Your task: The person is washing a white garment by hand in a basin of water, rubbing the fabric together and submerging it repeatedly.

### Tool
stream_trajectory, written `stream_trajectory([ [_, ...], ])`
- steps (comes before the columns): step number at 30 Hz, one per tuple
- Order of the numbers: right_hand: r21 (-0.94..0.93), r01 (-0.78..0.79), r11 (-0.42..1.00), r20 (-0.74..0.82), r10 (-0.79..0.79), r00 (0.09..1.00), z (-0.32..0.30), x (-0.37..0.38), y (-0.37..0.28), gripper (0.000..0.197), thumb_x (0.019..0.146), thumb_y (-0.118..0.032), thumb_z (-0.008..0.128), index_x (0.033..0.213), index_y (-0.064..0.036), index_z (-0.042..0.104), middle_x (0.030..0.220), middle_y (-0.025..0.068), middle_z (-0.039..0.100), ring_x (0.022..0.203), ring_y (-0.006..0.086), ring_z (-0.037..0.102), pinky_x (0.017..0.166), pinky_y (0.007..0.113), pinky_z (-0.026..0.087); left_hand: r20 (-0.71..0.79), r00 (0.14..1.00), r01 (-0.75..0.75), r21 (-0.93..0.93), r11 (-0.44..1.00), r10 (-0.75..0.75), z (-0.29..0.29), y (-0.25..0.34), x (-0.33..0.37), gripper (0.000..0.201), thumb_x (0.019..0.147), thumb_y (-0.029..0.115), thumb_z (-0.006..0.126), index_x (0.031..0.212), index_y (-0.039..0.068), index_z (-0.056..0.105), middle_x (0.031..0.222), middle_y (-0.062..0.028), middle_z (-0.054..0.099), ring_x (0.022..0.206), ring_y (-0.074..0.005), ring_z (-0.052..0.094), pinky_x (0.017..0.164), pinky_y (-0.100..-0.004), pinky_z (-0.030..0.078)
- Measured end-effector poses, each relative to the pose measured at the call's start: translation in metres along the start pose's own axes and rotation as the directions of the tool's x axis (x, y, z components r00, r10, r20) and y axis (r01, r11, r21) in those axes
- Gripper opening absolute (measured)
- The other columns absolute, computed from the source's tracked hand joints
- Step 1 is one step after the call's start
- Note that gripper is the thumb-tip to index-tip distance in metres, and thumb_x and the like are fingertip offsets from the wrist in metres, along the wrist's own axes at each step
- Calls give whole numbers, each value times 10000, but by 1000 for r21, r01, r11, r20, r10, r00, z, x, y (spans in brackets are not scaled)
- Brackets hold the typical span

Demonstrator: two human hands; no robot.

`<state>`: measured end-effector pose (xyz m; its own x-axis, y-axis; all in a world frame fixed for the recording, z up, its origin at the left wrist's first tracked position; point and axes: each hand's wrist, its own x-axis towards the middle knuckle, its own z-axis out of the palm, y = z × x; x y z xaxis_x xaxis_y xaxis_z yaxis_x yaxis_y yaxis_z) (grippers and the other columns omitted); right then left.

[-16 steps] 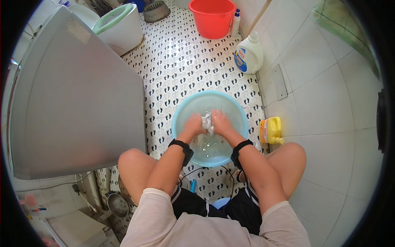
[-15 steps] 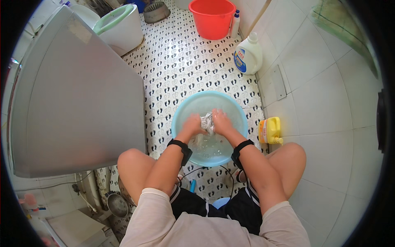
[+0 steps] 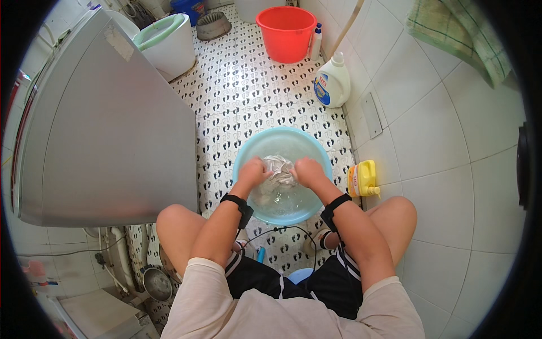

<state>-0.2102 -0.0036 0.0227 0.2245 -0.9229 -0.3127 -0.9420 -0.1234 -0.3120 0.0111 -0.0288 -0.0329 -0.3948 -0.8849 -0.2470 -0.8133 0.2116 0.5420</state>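
Note:
A light blue basin of water stands on the floor between my knees. Wet, pale grey-white cloth is bunched up in it, part of it spreading below the water's surface. My left hand is closed on the left side of the cloth, and my right hand grips its right side, with fingers curled in. The cloth stretches between the two fists, just above the water. Its exact kind of garment does not show. Black straps with small boxes circle both my wrists.
A yellow pump bottle and a white detergent jug stand along the right wall. Further back are a red bucket and a toilet. On the left looms a large grey appliance. A green checked towel hangs upper right.
My hands have moved apart and curled into fists, so the cloth between them is spread wider. The whole view has shifted slightly.

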Motion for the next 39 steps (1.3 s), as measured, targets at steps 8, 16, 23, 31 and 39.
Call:
stream_trajectory([
  [8, -295, 104, 950, -162, -157, 974, 25, 2, -4, 819, 579, -371, 846, 1250, -71, 484, 1236, 180, 518, 1077, 352, 574, 911, 519, 454, -99, 995, 2, 261, 965, 25, 6, 24, -11, 1054, 583, 378, 860, 1457, 250, 284, 1335, -154, 474, 1186, -355, 484, 929, -515, 429],
  [16, -33, 129, 991, -10, -130, 992, 63, 23, 16, 845, 572, -351, 848, 1290, -110, 474, 1205, 129, 558, 1106, 313, 539, 939, 498, 387, 135, 986, 84, 87, 993, -95, 16, 20, 6, 813, 622, 324, 828, 1333, 168, 466, 1159, -174, 592, 1123, -362, 532, 921, -482, 435],
  [23, -52, 58, 997, 217, -46, 975, 46, 21, 14, 452, 627, -385, 762, 986, -122, 683, 1003, 104, 650, 1024, 316, 578, 920, 515, 380, 11, 999, -44, -44, 998, 44, -2, 19, 9, 300, 774, 189, 679, 1052, 85, 636, 991, -157, 647, 946, -346, 604, 820, -427, 488],
  [31, 278, 117, 954, -88, -96, 992, 44, 20, 33, 339, 771, -306, 609, 979, -39, 590, 912, 216, 644, 900, 403, 598, 810, 543, 433, 9, 999, -30, -107, 994, 31, -46, 41, -15, 301, 789, 283, 677, 1024, 96, 645, 975, -172, 662, 921, -355, 619, 793, -433, 496],
  [39, 421, 172, 890, -335, -23, 942, -17, -6, 1, 286, 815, -208, 572, 992, 3, 494, 800, 277, 608, 796, 467, 576, 700, 545, 453, 164, 976, 133, 84, 988, -146, -37, 39, -23, 300, 841, 280, 600, 1063, 82, 638, 974, -192, 663, 940, -366, 621, 822, -435, 500],
])
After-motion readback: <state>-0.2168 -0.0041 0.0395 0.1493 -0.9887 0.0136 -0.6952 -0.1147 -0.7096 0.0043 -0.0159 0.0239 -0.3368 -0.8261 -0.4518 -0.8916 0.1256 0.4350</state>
